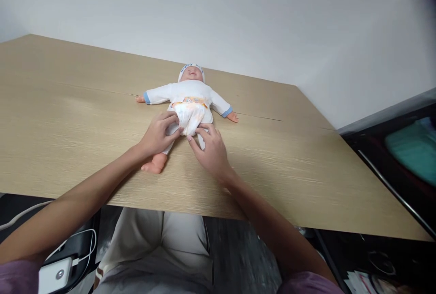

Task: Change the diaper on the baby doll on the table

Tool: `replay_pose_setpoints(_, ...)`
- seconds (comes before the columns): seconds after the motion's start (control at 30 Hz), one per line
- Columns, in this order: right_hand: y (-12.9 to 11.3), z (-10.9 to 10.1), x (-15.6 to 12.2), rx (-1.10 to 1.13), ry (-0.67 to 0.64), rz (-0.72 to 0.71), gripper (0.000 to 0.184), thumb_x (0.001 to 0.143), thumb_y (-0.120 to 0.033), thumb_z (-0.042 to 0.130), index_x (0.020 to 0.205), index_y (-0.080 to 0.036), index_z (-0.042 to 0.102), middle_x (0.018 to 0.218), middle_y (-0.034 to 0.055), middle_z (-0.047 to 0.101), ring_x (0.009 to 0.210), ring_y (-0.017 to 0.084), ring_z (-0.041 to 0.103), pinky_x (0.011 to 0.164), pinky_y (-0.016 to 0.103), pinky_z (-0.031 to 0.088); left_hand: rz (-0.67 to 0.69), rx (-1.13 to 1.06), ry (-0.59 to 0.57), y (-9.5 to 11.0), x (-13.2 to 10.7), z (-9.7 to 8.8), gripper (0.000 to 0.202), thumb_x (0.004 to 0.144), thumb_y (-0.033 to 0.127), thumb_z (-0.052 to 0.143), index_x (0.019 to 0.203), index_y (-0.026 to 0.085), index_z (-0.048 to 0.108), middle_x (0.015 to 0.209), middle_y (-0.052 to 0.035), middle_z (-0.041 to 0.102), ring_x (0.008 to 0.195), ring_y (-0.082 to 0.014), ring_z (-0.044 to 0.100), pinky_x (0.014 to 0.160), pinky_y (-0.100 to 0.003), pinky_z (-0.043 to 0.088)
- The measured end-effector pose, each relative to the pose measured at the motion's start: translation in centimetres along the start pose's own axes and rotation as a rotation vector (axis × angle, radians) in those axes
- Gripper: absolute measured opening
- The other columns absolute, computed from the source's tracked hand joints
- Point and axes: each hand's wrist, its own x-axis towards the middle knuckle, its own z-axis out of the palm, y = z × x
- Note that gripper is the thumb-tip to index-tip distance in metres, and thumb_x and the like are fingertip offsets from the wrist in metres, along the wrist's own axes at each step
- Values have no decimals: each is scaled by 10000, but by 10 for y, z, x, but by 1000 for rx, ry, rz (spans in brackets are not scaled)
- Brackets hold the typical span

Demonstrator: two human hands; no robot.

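A baby doll [190, 88] in a white outfit with blue cuffs and a printed white cap lies on its back, arms spread, head away from me. Around its hips sits a white diaper [189, 115] with an orange patterned waistband. At the diaper's left leg edge, my left hand [160, 133] is closed, thumb and fingers pinching the material. My right hand [211, 149] grips the opposite leg edge near the crotch, fingers bent and thumb low. One bare doll foot [155, 164] shows below my left hand; the other is hidden behind my right hand.
The doll lies on a wide light wood table [85, 117] against a pale wall. On the right is a dark object with a teal area [413, 149]. Below the front edge, a white power bank [56, 276] with a cable sits at left, papers [363, 282] at right.
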Motion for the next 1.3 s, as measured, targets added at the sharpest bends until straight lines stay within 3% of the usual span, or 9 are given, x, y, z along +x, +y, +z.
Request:
replay_pose_setpoints(0.13,-1,2,-1,26,-71,69,236,1100,-467,646,1164,-249,708,1227,134,779,1165,356,650,1080,536,529,-54,33,-48,1,-1,2,185,1037,419,653,969,248,631,959,-61,701,999,-307,606,963,-467,495)
replay_pose_setpoints(0.23,-2,2,1,50,-74,151,298,1061,-548,670,1125,-258,663,1045,106,756,1105,347,646,1022,507,536,-88,15,-50,-2,1,2,239,1008,468,690,967,242,623,865,-40,624,933,-293,578,888,-441,475)
replay_pose_setpoints(0.33,0,1,6,108,-36,226,290,1026,-545,682,1085,-270,609,989,74,738,1014,315,673,970,475,541,-155,-100,-38,-7,4,3,300,954,490,767,999,237,614,845,-5,587,860,-250,563,817,-400,452)
replay_pose_setpoints(0.53,9,-5,13,289,64,311,412,936,-523,768,1154,-279,518,1219,95,811,1011,278,768,932,439,569,-405,-514,99,-21,7,9,573,766,430,975,938,258,456,867,36,569,801,-175,593,743,-334,467)
replay_pose_setpoints(0.67,12,-13,14,300,80,368,405,938,-572,792,1118,-273,586,1112,85,862,1086,309,793,1016,471,559,-557,-591,120,-24,6,8,670,675,423,1061,1054,251,537,926,7,691,865,-211,695,791,-361,552)
replay_pose_setpoints(0.83,11,-16,15,172,26,319,325,998,-586,763,1008,-262,753,1023,83,883,1018,315,789,988,473,556,-489,-501,13,-14,4,0,501,797,575,993,1032,206,750,972,-63,775,960,-257,742,851,-385,571)
replay_pose_setpoints(0.97,11,-13,15,121,-19,278,324,1025,-570,743,1011,-260,837,1013,79,883,1010,325,760,963,469,541,-522,-581,-54,-16,7,-2,503,801,580,993,1037,202,760,1005,-79,798,955,-262,753,823,-382,564)
replay_pose_setpoints(1.13,15,-8,15,133,-10,316,321,986,-580,773,1011,-265,832,1026,71,866,1061,330,727,992,469,536,-653,-644,-21,-21,9,-5,589,709,520,1064,1036,223,675,913,-55,776,853,-246,734,724,-359,532)
replay_pose_setpoints(1.3,15,-8,14,207,-33,349,327,980,-588,745,973,-265,795,1020,61,853,1056,319,724,999,465,543,-513,-484,-157,-10,8,-13,495,816,647,964,965,203,802,940,-72,801,864,-258,724,712,-359,510)
